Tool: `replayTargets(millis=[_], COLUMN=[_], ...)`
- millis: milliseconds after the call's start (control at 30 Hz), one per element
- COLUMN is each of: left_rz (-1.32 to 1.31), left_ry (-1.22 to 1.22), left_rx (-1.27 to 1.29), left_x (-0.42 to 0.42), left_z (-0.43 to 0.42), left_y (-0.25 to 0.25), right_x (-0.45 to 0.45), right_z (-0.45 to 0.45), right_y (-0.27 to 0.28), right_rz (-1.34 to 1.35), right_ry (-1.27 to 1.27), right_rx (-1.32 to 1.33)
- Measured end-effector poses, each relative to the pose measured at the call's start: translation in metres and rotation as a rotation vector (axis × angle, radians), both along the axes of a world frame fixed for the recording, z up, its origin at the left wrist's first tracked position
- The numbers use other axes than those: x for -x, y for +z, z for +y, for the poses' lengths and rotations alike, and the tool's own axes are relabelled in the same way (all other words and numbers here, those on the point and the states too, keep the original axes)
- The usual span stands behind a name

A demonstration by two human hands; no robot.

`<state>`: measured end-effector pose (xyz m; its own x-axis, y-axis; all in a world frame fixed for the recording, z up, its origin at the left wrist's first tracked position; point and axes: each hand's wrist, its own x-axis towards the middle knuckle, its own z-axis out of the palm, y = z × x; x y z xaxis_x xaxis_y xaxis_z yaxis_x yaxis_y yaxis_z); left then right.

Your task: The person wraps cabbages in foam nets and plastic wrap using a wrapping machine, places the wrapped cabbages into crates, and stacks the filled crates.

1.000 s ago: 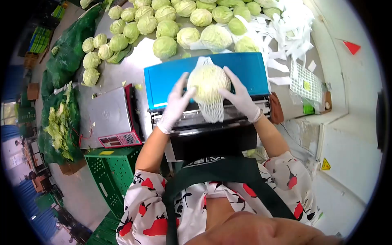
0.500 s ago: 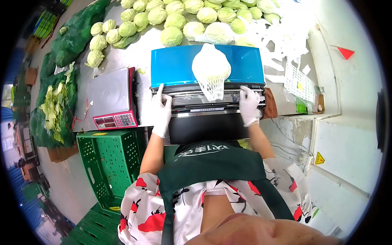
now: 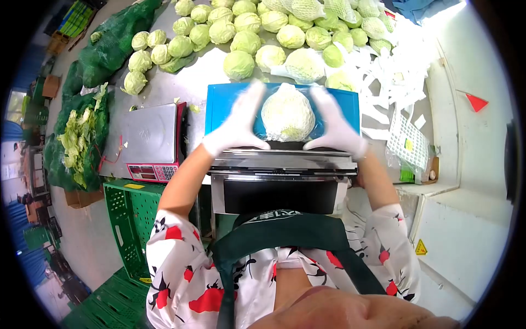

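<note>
Currently | left hand (image 3: pixel 241 123), right hand (image 3: pixel 334 123) spread open | cabbage (image 3: pixel 288 114) between, slim gaps | within edges of blue panel (image 3: pixel 219 101)

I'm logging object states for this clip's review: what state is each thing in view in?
Left hand: gloved, open
Right hand: gloved, open
Middle cabbage: netted, on the blue panel, between the hands
Scale: upright, reading illegible
Farther cabbages: some bare, some netted
Green crate: open-topped
Mesh sack: open, leaves exposed
</note>
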<state>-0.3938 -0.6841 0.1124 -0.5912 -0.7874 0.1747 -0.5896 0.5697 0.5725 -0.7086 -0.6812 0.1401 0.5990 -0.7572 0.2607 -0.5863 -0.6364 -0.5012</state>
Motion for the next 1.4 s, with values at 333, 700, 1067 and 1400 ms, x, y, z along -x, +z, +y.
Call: replayTargets(millis=[333, 700, 1067, 1400], left_rz=[0.641, 0.432, 0.245, 0.770], left_ry=[0.305, 0.272, 0.196, 0.625], left_rx=[-1.079, -1.747, -0.454, -0.990], left_x=[0.017, 0.002, -0.029, -0.045], left_z=[0.063, 0.213, 0.307, 0.329], left_y=[-0.003, -0.047, -0.086, -0.134], right_x=[-0.045, -0.043, 0.006, 0.011], right_z=[0.058, 0.212, 0.298, 0.341], right_y=[-0.029, -0.038, -0.093, -0.144], right_rz=[-0.535, -0.382, -0.200, -0.400], right_ry=[-0.270, -0.419, -0.369, -0.810], right_rx=[-0.827, -1.789, -0.575, -0.958])
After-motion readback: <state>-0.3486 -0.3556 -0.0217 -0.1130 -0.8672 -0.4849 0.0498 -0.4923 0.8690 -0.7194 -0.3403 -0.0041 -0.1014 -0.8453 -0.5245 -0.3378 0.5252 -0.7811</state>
